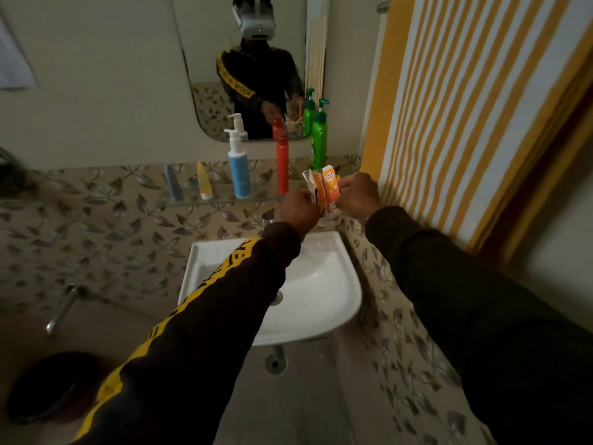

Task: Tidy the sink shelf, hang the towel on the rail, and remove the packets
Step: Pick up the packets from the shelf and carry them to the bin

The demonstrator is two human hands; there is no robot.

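Packets (324,191), orange and white, sit bunched between both hands just above the right end of the glass shelf (205,200), over the back rim of the white sink (321,284). The left hand (300,210) has its fingers curled round the bunch's left edge, and the right hand (359,195) has its fingers curled round the right edge, so both hold the packets at once. Both arms wear dark sleeves; the left sleeve (199,316) carries a yellow stripe.

On the shelf a blue pump bottle (239,168) stands upright beside a tall red bottle (282,165), and a green pump bottle (320,136) stands at the right end, just behind the packets. Further left a grey-blue tube (173,186) and a yellow tube (204,184) stand near each other. The mirror (250,65) above reflects the bottles and the person.

A yellow-and-white striped towel (475,107) hangs down the wall to the right, its top at a rail (383,6) in the upper corner. A tap (267,219) shows just left of the left hand.
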